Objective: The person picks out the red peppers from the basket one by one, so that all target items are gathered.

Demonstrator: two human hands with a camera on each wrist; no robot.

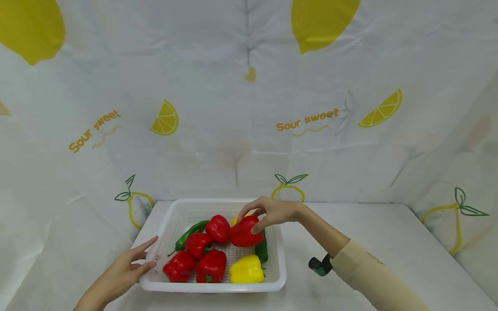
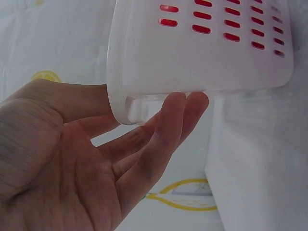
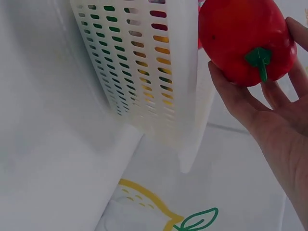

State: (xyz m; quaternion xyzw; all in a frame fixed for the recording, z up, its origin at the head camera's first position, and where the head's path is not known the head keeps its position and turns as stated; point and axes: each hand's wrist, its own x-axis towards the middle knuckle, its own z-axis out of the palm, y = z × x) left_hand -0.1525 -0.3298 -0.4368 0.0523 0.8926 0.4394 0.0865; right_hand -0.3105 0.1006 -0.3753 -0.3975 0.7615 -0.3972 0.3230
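Observation:
My right hand (image 1: pixel 274 211) grips a red bell pepper (image 1: pixel 244 235) over the right part of a white plastic basket (image 1: pixel 214 287). In the right wrist view this pepper (image 3: pixel 240 36) shows its green stem, with the fingers around it at the level of the rim. My left hand (image 1: pixel 120 272) holds the basket's left rim, thumb over it and fingers against the slotted outer wall (image 2: pixel 159 60). Inside lie several other red bell peppers (image 1: pixel 211 263), a yellow bell pepper (image 1: pixel 246 270) and a long green pepper (image 1: pixel 189 236). The held pepper partly hides a dark green vegetable (image 1: pixel 263 250) and another yellow piece (image 1: pixel 234 221).
The basket stands on a white table (image 1: pixel 334 229), whose surface extends to its right. Behind it hangs a white cloth (image 1: pixel 218 151) printed with lemons. A dark device (image 1: pixel 320 264) sits by the right wrist, near the sleeve (image 1: pixel 373 272).

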